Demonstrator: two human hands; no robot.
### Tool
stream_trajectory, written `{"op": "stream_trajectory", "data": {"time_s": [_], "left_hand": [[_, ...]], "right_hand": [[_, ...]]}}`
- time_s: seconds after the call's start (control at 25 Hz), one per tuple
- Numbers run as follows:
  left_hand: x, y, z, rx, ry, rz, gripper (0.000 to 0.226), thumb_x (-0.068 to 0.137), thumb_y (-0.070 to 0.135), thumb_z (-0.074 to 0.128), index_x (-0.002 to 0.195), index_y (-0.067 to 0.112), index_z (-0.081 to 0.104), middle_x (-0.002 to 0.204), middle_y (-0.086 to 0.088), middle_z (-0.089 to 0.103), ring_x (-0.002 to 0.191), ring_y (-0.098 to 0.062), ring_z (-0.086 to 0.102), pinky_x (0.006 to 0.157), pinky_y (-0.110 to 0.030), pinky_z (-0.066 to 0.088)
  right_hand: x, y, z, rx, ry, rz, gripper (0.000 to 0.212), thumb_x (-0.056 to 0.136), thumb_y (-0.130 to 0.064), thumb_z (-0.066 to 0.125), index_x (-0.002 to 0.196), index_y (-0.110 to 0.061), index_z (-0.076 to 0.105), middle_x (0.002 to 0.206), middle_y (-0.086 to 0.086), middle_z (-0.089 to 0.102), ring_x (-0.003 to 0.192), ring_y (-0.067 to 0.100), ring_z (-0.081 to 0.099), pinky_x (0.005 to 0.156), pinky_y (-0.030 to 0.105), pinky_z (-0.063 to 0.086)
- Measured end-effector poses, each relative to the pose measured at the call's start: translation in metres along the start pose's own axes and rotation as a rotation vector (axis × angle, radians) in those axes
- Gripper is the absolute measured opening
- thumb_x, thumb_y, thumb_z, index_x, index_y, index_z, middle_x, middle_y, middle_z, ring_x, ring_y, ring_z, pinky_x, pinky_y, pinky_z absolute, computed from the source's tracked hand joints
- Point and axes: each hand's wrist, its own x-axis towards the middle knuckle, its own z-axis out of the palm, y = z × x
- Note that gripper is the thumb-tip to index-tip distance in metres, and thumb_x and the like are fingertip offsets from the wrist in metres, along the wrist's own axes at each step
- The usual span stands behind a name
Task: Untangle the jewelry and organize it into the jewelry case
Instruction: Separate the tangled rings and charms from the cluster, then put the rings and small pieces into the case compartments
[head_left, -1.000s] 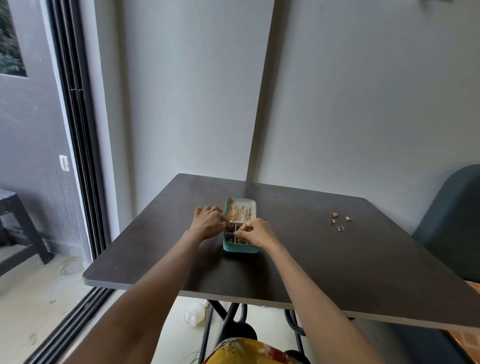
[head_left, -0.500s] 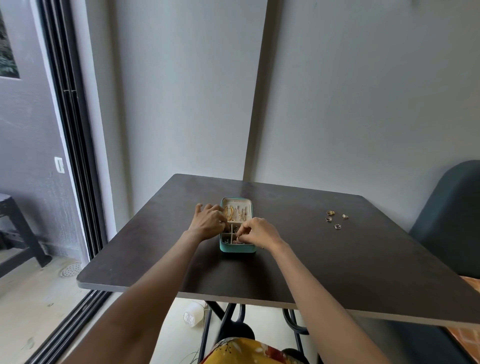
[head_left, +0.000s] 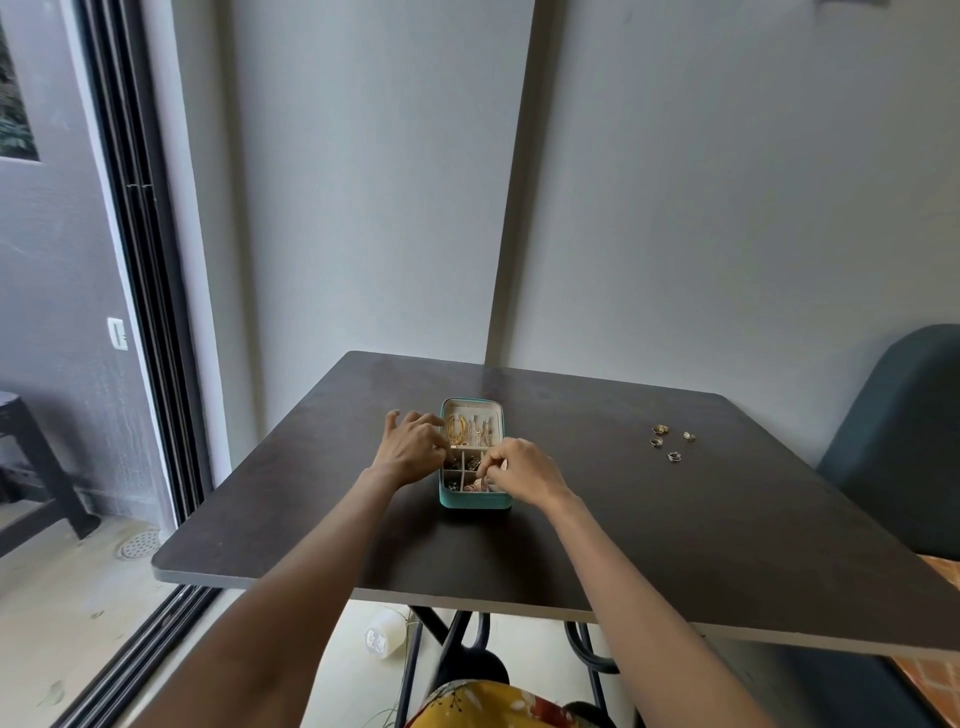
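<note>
jewelry case (head_left: 474, 500): teal, open, set on the dark table (head_left: 675, 545) near its middle. pale interior split into compartments; the far section holds gold hoops (head_left: 457, 429) and other thin gold pieces laid side by side. the nearer small compartments hold darker bits and a pinkish piece, too small to tell apart.

left hand (head_left: 410, 448): at the case's left wall, fingers curled over the rim and into the left compartments; fingertips touch the case edge. whether they pinch any piece cannot be told.

right hand (head_left: 519, 465): over the near right part of the case, thumb and forefinger drawn together in a pinch above the near compartments. a small item seems caught between them, too small to name.

rings (head_left: 671, 441): four small loose rings in a cluster on the table, well apart from the case, toward the right far corner.

chair (head_left: 898, 447): dark blue-green, at the table's right edge.

wall (head_left: 727, 208): plain grey, behind the table.

sliding door frame (head_left: 150, 312): black, to the left.
</note>
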Motion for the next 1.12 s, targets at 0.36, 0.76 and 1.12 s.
{"op": "stream_trajectory", "data": {"time_s": [0.36,0.76,1.12], "left_hand": [[0.016,0.051,-0.006,-0.284,0.146,0.088,0.023,0.086,0.018,0.051,0.093,0.025,0.073,0.119,0.003,0.06,0.118,-0.018,0.047,0.1,-0.033,0.025],[0.075,0.212,0.077,-0.613,-0.093,0.072,0.03,0.09,0.019,0.05,0.118,0.01,0.054,0.12,-0.011,0.059,0.113,-0.026,0.054,0.094,-0.033,0.042],[0.125,0.258,0.135,-0.605,-0.121,0.078,0.034,0.09,0.013,0.049,0.125,0.012,0.049,0.122,-0.007,0.054,0.114,-0.023,0.051,0.098,-0.033,0.038]], "right_hand": [[0.006,0.022,-0.016,0.157,0.22,0.215,0.029,0.09,-0.013,0.047,0.092,-0.025,0.073,0.109,0.0,0.067,0.096,0.021,0.061,0.069,0.026,0.041],[-0.01,0.15,-0.04,0.268,0.484,0.594,0.024,0.088,-0.015,0.049,0.103,-0.019,0.067,0.112,0.009,0.065,0.105,0.029,0.059,0.079,0.032,0.045],[-0.014,0.256,-0.059,0.232,0.575,0.816,0.026,0.092,-0.015,0.051,0.117,-0.016,0.059,0.12,0.007,0.059,0.113,0.025,0.054,0.089,0.032,0.043]]}}
